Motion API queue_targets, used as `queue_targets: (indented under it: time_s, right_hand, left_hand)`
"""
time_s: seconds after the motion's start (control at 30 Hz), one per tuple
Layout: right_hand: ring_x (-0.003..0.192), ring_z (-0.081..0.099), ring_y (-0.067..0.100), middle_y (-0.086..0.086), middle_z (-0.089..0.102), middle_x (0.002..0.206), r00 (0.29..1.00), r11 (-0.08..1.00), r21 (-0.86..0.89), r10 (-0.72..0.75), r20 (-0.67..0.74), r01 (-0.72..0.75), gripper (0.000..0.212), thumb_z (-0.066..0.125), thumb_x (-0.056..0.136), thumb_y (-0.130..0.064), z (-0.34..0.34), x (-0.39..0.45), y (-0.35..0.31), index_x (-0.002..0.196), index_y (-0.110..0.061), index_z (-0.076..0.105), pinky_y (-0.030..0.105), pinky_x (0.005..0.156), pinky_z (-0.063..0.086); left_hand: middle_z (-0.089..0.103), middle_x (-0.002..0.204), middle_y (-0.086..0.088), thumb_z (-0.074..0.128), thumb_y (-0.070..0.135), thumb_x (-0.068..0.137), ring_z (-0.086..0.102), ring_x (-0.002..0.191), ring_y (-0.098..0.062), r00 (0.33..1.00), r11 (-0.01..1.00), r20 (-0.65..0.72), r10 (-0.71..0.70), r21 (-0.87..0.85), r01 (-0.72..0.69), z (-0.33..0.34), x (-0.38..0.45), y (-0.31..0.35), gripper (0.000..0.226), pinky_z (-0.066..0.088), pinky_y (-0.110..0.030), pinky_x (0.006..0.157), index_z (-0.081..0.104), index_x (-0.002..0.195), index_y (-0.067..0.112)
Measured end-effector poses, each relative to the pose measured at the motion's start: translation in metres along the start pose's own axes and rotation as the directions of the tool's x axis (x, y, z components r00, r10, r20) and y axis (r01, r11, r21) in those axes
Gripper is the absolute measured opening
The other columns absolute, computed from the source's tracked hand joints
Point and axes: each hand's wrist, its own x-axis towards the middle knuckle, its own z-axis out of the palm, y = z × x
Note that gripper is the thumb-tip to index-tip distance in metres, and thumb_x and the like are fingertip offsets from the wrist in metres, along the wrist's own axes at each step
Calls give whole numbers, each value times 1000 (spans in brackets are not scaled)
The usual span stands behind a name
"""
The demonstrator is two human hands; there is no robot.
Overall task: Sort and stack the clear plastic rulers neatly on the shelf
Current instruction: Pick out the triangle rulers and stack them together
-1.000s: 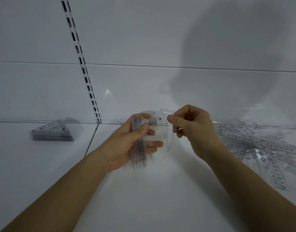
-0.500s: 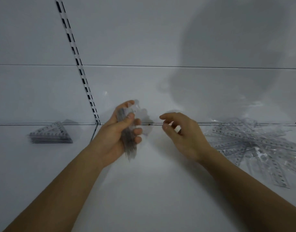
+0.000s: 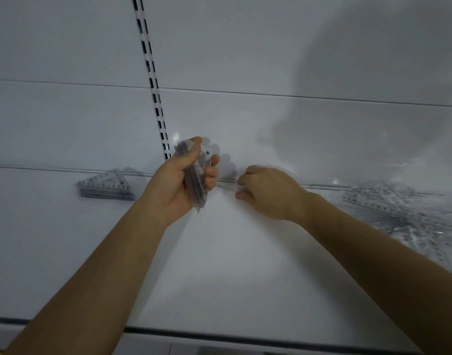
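My left hand grips a thick bundle of clear plastic rulers, held edge-on and nearly upright above the white shelf. My right hand is just right of it, low at the shelf's back edge, knuckles up and fingers curled. Its thumb and forefinger are slightly apart, and blur hides whether a clear piece lies between them. A neat stack of clear triangular rulers lies at the back left. A loose heap of clear straight rulers is spread at the right.
A slotted black-and-white upright runs up the white back panel behind my left hand. The shelf's front edge has a dark strip close to my forearms. A large shadow falls on the back panel at the upper right.
My right hand let go of the clear piece it pinched, then dropped to the shelf's back edge with fingers curling. My left hand closed round the bundle and lifted it slightly.
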Motion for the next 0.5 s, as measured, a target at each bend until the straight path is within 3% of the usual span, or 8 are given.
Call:
queue_targets:
  time_s: [0.13, 0.2, 0.23, 0.3, 0.37, 0.5]
  right_hand:
    - [90, 61, 31, 5, 67, 95, 964, 1000, 11, 12, -265, -10, 15, 53, 97, -10, -1, -15, 17, 102, -15, 66, 41, 72, 51]
    - [79, 61, 21, 1, 66, 85, 903, 968, 248, 146, -405, -46, 17, 53, 98, -7, -11, -25, 24, 101, -15, 67, 35, 70, 49]
    - [72, 59, 12, -1, 65, 80, 865, 918, 394, 231, -446, -42, 18, 51, 100, -7, -17, -30, 27, 99, -15, 68, 26, 67, 47]
    - [63, 52, 8, -3, 59, 71, 841, 786, 619, 333, -427, 3, 23, 48, 101, -6, -23, -37, 28, 97, -18, 67, 14, 60, 39]
    - [61, 46, 10, -7, 52, 68, 889, 668, 741, 293, -352, 73, 26, 46, 102, -6, -27, -42, 27, 96, -21, 66, 20, 60, 38]
    - [69, 56, 9, -15, 59, 74, 948, 629, 765, 141, -286, 138, 19, 56, 99, -7, -29, -45, 23, 97, -22, 68, 22, 66, 44]
  left_hand:
    - [61, 102, -17, 58, 25, 90, 53, 61, -16, 1000, 1000, 7, 3, -10, -3, 1, 0, 4, 22, 46, -22, 51, 58, 112, 22]
    - [61, 100, -18, 56, 23, 92, 54, 65, -18, 1000, 1000, 11, -4, -23, 4, -2, 0, 7, 20, 47, -23, 53, 59, 111, 20]
    - [61, 100, -18, 55, 22, 92, 54, 67, -19, 1000, 1000, 10, -14, -25, 14, -3, 0, 8, 20, 47, -24, 55, 59, 111, 19]
    - [60, 102, -19, 55, 20, 91, 56, 69, -20, 998, 998, 0, -56, -17, 56, -3, 0, 7, 24, 49, -26, 57, 59, 114, 18]
    - [63, 102, -19, 56, 21, 90, 60, 71, -22, 993, 993, 2, -115, 31, 115, -2, 0, 1, 28, 53, -28, 59, 58, 118, 19]
    - [66, 110, -15, 53, 28, 93, 72, 90, -31, 959, 929, 71, -276, 277, 246, 5, -5, -16, 34, 60, -42, 68, 63, 125, 21]
